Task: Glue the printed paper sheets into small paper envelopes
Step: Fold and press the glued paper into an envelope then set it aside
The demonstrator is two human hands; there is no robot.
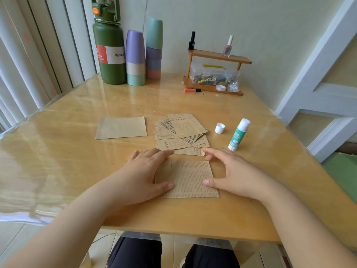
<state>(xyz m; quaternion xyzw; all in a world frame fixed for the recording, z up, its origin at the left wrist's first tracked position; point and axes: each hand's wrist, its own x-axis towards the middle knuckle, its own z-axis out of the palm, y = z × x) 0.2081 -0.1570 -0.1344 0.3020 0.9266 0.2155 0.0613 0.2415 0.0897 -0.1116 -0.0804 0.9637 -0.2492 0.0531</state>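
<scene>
L hand (146, 171) flat, fingers straight, pressing printed sheet (190, 179) left side | R hand (229, 171) relaxed, thumb on sheet's right edge | sheet pile (181, 132) just behind sheet | uncapped glue stick (238, 134) right of pile

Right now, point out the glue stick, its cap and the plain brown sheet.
glue stick (238, 135), head view, on its green label.
cap (219, 128), head view, on its white side wall.
plain brown sheet (121, 127), head view, at the sheet's middle.
</scene>
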